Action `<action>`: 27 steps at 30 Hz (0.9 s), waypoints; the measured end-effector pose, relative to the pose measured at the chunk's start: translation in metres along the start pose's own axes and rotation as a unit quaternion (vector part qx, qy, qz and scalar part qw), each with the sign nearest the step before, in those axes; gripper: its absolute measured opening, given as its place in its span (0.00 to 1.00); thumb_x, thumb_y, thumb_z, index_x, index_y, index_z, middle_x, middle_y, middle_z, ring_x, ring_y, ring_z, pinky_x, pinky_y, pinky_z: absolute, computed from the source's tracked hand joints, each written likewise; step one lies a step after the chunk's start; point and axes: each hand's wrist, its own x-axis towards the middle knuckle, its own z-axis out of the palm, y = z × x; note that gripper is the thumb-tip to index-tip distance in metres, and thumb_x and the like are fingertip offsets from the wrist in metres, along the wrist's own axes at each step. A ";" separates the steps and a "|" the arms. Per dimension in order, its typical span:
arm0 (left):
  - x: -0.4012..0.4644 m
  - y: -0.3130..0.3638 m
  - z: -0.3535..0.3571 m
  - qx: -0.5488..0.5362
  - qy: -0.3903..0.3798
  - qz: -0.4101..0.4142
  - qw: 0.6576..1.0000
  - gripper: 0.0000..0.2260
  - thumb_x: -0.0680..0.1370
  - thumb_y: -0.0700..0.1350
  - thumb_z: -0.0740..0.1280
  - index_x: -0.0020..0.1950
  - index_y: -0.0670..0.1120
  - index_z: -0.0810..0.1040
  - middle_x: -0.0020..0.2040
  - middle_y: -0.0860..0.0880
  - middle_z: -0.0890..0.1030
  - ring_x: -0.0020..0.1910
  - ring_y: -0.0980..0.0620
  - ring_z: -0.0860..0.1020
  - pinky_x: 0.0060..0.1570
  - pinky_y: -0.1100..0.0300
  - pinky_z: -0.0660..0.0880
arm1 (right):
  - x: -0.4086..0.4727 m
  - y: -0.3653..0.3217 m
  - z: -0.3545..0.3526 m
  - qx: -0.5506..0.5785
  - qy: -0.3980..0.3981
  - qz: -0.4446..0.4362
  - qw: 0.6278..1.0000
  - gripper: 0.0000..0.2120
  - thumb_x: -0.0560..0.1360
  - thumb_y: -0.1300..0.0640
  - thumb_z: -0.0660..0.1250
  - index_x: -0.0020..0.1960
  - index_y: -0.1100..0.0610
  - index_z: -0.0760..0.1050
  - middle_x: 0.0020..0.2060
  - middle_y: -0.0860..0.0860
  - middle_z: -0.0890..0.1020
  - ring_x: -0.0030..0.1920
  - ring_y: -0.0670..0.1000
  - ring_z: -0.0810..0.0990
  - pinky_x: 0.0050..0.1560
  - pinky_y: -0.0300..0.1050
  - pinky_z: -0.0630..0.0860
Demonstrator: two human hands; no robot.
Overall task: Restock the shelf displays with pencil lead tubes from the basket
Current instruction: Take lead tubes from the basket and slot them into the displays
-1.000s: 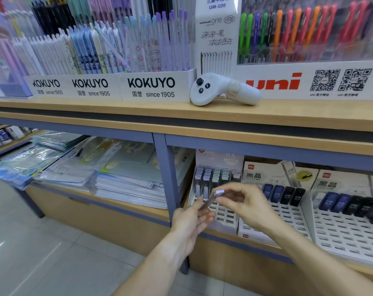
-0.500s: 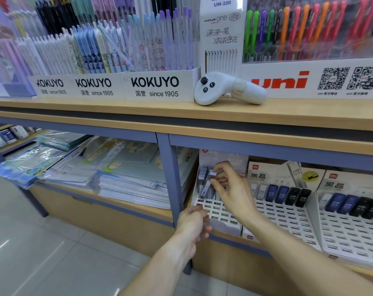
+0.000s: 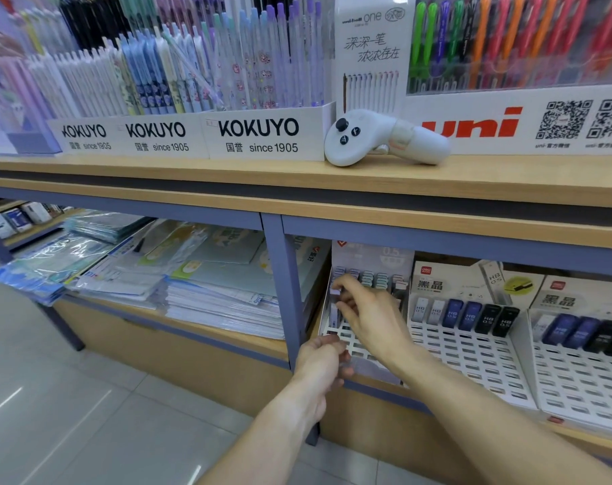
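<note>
- Head view, lower shelf: right hand (image 3: pixel 374 316) reaching into the left display rack (image 3: pixel 336 336), fingers curled near the rack's left column, apparently pinching a pencil lead tube (image 3: pixel 334 315) being set into a slot; tube mostly hidden, so hold judged, not certain.
- Left hand (image 3: pixel 323 362) low at the rack's front edge, fingers curled inward; whether more tubes are held cannot be told.
- Back rows of the same rack already filled with small tubes (image 3: pixel 367 278); front slots bare.
- Neighbouring racks to the right: dark lead tubes (image 3: pixel 467 315) along the back rows only.
- Basket not in view.
- Upper shelf: white controller (image 3: pixel 385 138) lying before the pen displays (image 3: pixel 192 71).
- Step in hand, by judgement: seating one tube in the left rack. Next move calls for releasing it upright, then fetching another.
</note>
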 end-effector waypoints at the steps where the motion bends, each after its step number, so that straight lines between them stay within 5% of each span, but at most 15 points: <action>1: 0.001 0.000 0.001 0.001 -0.001 0.004 1.000 0.06 0.83 0.41 0.65 0.58 0.47 0.79 0.42 0.47 0.84 0.32 0.51 0.79 0.40 0.58 0.76 | 0.001 -0.001 0.000 -0.004 0.000 0.001 1.000 0.15 0.78 0.60 0.69 0.62 0.49 0.73 0.47 0.49 0.85 0.46 0.51 0.84 0.45 0.51 0.81; 5: 0.002 -0.002 0.003 0.000 0.007 0.018 1.000 0.06 0.83 0.40 0.65 0.59 0.44 0.79 0.38 0.46 0.83 0.29 0.50 0.78 0.42 0.56 0.78 | 0.004 -0.003 -0.003 -0.048 -0.029 0.006 0.998 0.18 0.77 0.63 0.68 0.65 0.51 0.76 0.53 0.51 0.83 0.51 0.55 0.83 0.48 0.52 0.80; 9: -0.004 0.000 0.006 0.015 0.007 0.040 0.999 0.05 0.84 0.38 0.64 0.58 0.43 0.78 0.38 0.44 0.81 0.27 0.51 0.73 0.28 0.61 0.73 | -0.001 -0.003 -0.007 -0.071 -0.060 0.018 0.996 0.24 0.77 0.64 0.66 0.71 0.48 0.73 0.57 0.52 0.77 0.53 0.57 0.80 0.50 0.51 0.77; 12: -0.008 -0.001 0.007 0.048 0.015 0.073 0.996 0.06 0.84 0.38 0.63 0.57 0.45 0.79 0.38 0.45 0.80 0.28 0.53 0.72 0.27 0.64 0.69 | -0.018 -0.002 -0.019 -0.035 -0.046 0.019 0.998 0.26 0.78 0.61 0.67 0.73 0.46 0.71 0.53 0.47 0.74 0.50 0.51 0.78 0.50 0.47 0.76; 17: -0.020 -0.013 0.025 0.134 -0.019 0.139 0.981 0.06 0.84 0.45 0.65 0.58 0.52 0.81 0.49 0.48 0.83 0.42 0.53 0.79 0.44 0.60 0.74 | -0.093 0.012 -0.055 0.056 0.013 0.107 0.993 0.17 0.76 0.52 0.73 0.63 0.42 0.75 0.45 0.40 0.78 0.42 0.40 0.79 0.41 0.38 0.78; 23: -0.052 -0.069 0.064 0.312 -0.152 0.217 0.912 0.07 0.82 0.52 0.66 0.59 0.58 0.80 0.47 0.53 0.81 0.46 0.53 0.80 0.53 0.56 0.77 | -0.215 0.043 -0.094 0.117 0.057 0.254 0.958 0.10 0.73 0.55 0.76 0.51 0.44 0.80 0.41 0.40 0.84 0.43 0.39 0.82 0.45 0.32 0.76; 27: -0.075 -0.138 0.088 0.448 -0.258 0.177 0.837 0.12 0.83 0.51 0.66 0.65 0.55 0.79 0.54 0.55 0.82 0.51 0.58 0.79 0.53 0.62 0.74 | -0.308 0.080 -0.095 0.077 -0.012 0.373 0.925 0.04 0.74 0.54 0.75 0.48 0.48 0.82 0.41 0.41 0.84 0.42 0.40 0.82 0.45 0.31 0.76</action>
